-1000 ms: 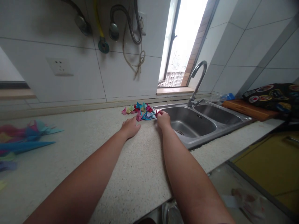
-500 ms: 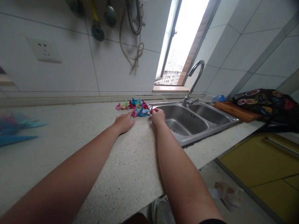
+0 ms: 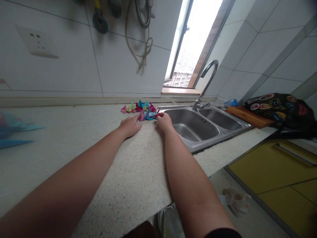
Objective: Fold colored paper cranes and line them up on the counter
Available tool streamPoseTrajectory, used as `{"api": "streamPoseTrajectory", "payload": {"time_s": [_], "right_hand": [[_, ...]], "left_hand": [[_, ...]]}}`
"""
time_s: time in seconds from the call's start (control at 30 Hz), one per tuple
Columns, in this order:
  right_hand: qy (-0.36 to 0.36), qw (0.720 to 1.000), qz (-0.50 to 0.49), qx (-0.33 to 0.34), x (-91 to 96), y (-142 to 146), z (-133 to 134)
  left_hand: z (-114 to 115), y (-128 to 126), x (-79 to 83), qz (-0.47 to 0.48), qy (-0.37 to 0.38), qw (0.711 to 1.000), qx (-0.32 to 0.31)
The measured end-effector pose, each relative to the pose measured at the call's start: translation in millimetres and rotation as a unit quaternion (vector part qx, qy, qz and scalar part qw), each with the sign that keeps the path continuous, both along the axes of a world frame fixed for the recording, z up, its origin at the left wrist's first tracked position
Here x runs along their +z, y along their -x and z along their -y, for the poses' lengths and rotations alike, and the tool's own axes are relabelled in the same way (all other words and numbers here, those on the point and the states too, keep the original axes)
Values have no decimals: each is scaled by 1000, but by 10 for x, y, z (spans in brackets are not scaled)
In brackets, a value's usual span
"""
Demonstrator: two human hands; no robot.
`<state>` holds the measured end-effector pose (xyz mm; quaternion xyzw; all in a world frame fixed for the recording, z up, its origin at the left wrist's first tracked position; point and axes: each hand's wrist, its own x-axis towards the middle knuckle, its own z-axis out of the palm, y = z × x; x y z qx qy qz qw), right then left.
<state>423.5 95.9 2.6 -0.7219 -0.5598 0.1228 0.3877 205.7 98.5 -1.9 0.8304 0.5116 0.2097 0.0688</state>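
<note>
Fingers (image 3: 160,115) of right hand (image 3: 164,121) pinched on red folded paper (image 3: 157,114) beside sink (image 3: 223,136); left hand (image 3: 130,126) on tabletop (image 3: 128,188), fingertips at pink folded piece (image 3: 141,115); whether gripping, cannot tell. Colourful folded-paper cluster (image 3: 140,105) just beyond hands. Tap (image 3: 198,104) behind sink, window (image 3: 192,43) farther back.

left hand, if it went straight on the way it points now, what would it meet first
Probably the pink folded-paper piece at the near edge of the multicoloured folded-paper cluster; the left hand seems close beside it, possibly touching, though depth is unclear.
</note>
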Motion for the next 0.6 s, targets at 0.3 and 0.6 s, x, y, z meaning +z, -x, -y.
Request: {"api": "streamPoseTrajectory", "payload": {"time_s": [0.3,0.6], "right_hand": [[-18,998,-35,-49,-2,4,0],[-27,997,-55,-50,38,70,22]], "left_hand": [[-44,38,6,57,16,998,29],[-166,99,-28,111,-12,994,1]]}}
